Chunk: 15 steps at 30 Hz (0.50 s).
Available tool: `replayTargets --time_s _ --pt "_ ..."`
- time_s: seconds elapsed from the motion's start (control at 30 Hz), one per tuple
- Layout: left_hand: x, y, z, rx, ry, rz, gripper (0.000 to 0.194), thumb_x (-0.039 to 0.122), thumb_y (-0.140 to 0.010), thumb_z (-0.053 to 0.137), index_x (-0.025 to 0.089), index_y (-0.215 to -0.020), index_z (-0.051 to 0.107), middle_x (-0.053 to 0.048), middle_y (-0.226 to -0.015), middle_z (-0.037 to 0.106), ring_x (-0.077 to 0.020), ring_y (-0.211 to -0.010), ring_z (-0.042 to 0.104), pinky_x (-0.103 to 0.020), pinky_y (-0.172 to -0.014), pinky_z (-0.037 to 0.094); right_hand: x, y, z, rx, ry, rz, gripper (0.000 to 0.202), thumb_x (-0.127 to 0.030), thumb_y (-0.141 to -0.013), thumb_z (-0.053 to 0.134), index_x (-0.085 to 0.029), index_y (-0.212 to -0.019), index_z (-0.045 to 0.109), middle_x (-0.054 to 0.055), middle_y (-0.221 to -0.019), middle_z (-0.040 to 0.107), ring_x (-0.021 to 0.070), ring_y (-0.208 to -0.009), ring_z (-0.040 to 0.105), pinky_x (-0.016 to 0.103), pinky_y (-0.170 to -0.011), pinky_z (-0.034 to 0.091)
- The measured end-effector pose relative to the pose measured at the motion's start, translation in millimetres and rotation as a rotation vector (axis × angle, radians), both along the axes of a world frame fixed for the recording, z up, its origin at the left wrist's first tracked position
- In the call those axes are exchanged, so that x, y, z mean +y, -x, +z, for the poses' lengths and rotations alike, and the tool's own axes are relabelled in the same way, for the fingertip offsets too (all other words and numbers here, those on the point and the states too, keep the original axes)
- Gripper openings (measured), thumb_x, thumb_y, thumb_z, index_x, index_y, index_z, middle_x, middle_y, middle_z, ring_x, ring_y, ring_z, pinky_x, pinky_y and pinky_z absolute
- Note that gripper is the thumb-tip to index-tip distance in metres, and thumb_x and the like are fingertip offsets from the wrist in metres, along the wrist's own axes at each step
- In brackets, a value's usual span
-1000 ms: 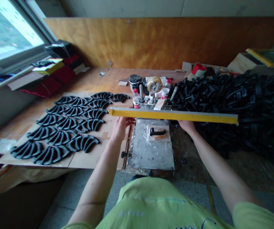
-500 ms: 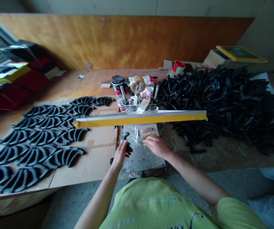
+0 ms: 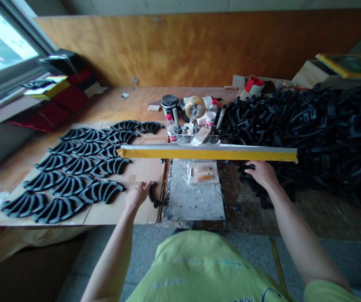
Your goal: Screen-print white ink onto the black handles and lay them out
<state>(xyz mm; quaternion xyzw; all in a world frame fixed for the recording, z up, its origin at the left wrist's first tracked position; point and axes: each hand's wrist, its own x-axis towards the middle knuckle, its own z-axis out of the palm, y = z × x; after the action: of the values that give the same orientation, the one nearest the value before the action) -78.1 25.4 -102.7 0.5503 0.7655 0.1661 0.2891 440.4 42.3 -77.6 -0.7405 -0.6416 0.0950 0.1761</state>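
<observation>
Over the cardboard, my left hand (image 3: pixel 138 194) is closed on a curved black piece (image 3: pixel 151 192) that sticks out on its right side. To the left, rows of similar black pieces (image 3: pixel 101 192) lie fanned out on the cardboard (image 3: pixel 139 214). My right hand (image 3: pixel 263 174) reaches the near-left edge of the big heap of black parts (image 3: pixel 312 126), its fingers closed on a black part (image 3: pixel 248 167). Between the hands stands a metal plate (image 3: pixel 196 203) with a small clear bag (image 3: pixel 202 173) on its far end.
A long yellow-and-grey bar (image 3: pixel 208 154) spans above the plate. Behind it are a tape roll (image 3: pixel 195 107), a black-lidded can (image 3: pixel 170 104), and red-capped bottles (image 3: pixel 170 128). Boxes (image 3: pixel 53 98) stand at the back left; a yellow-framed panel (image 3: pixel 351 66) lies at the back right.
My left hand has moved left from the metal plate to the cardboard, carrying the black piece. My right hand has gone from the plate to the heap and closed on a part. The view has shifted.
</observation>
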Motion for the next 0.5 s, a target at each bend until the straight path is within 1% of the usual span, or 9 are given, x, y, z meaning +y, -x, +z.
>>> replayTargets --time_s 0.07,0.13,0.17,0.23,0.27,0.33,0.4,0.43,0.5 --pt "15.5 -16.3 19.6 -0.079 -0.090 -0.009 0.043 0.057 -0.087 0.044 0.019 -0.090 0.064 -0.005 -0.065 0.061 -0.0190 -0.059 0.059 -0.026 -0.058 0.042 4.2 33.6 2.2 0.227 -0.006 0.117 0.021 -0.029 -0.074 0.071 -0.023 -0.094 0.071 0.005 -0.087 0.069 0.0216 -0.078 0.064 0.036 -0.075 0.049" --pt "31.0 -39.4 43.8 -0.219 -0.206 -0.007 0.050 0.060 -0.091 0.034 0.020 -0.099 0.061 -0.002 -0.066 0.060 -0.0144 -0.055 0.056 -0.023 -0.055 0.042 8.0 71.8 -5.0 0.367 -0.020 0.284 0.023 -0.026 -0.076 0.070 -0.023 -0.099 0.072 0.003 -0.092 0.069 0.0197 -0.085 0.065 0.035 -0.081 0.050" --pt "37.5 -52.4 57.3 -0.374 -0.305 0.010 0.051 0.062 -0.090 0.035 0.019 -0.100 0.060 -0.001 -0.064 0.058 -0.0128 -0.052 0.052 -0.022 -0.053 0.041 9.6 89.8 -11.5 0.380 -0.027 0.363 0.024 -0.022 -0.077 0.069 -0.023 -0.101 0.072 0.003 -0.095 0.069 0.0191 -0.089 0.064 0.035 -0.084 0.050" --pt "46.4 -77.6 85.2 -0.636 -0.484 0.056 0.050 0.064 -0.087 0.042 0.017 -0.092 0.060 0.000 -0.061 0.056 -0.0103 -0.048 0.048 -0.021 -0.049 0.039 11.7 119.0 -26.4 0.337 -0.044 0.458 0.024 -0.017 -0.078 0.069 -0.023 -0.100 0.074 0.004 -0.097 0.067 0.0189 -0.094 0.062 0.035 -0.088 0.049" --pt "48.8 -88.4 98.2 -0.730 -0.545 0.064 0.049 0.063 -0.086 0.045 0.017 -0.090 0.060 0.001 -0.059 0.055 -0.0099 -0.048 0.047 -0.020 -0.048 0.039 12.2 129.4 -33.4 0.299 -0.058 0.475 0.024 -0.015 -0.078 0.069 -0.024 -0.100 0.074 0.005 -0.098 0.067 0.0190 -0.096 0.061 0.035 -0.089 0.048" --pt "50.5 -104.0 118.6 -0.834 -0.617 0.059 0.047 0.061 -0.087 0.046 0.017 -0.090 0.062 0.002 -0.055 0.051 -0.0096 -0.048 0.046 -0.020 -0.048 0.038 12.0 142.8 -43.3 0.219 -0.100 0.483 0.025 -0.015 -0.081 0.067 -0.025 -0.102 0.074 0.005 -0.100 0.066 0.0192 -0.099 0.058 0.036 -0.092 0.048" --pt "50.1 -111.5 128.9 -0.867 -0.648 0.052 0.047 0.059 -0.089 0.044 0.017 -0.093 0.063 0.004 -0.051 0.047 -0.0097 -0.045 0.044 -0.020 -0.046 0.036 9.9 150.8 -47.1 0.141 -0.145 0.489 0.026 -0.017 -0.084 0.065 -0.026 -0.107 0.072 0.005 -0.102 0.064 0.0197 -0.101 0.056 0.037 -0.094 0.047" --pt "49.7 -112.6 130.2 -0.866 -0.653 0.051 0.047 0.058 -0.089 0.044 0.016 -0.094 0.063 0.005 -0.050 0.045 -0.0096 -0.045 0.042 -0.020 -0.045 0.035 8.2 154.2 -47.1 0.101 -0.164 0.492 0.026 -0.019 -0.085 0.064 -0.027 -0.109 0.072 0.005 -0.103 0.064 0.0204 -0.102 0.055 0.038 -0.095 0.046" --pt "48.6 -111.3 127.2 -0.858 -0.645 0.057 0.046 0.056 -0.089 0.044 0.016 -0.097 0.064 0.004 -0.051 0.046 -0.0096 -0.045 0.042 -0.020 -0.045 0.035 3.9 159.8 -44.8 0.030 -0.191 0.500 0.024 -0.024 -0.086 0.064 -0.027 -0.108 0.072 0.006 -0.102 0.064 0.0227 -0.106 0.052 0.039 -0.096 0.045"
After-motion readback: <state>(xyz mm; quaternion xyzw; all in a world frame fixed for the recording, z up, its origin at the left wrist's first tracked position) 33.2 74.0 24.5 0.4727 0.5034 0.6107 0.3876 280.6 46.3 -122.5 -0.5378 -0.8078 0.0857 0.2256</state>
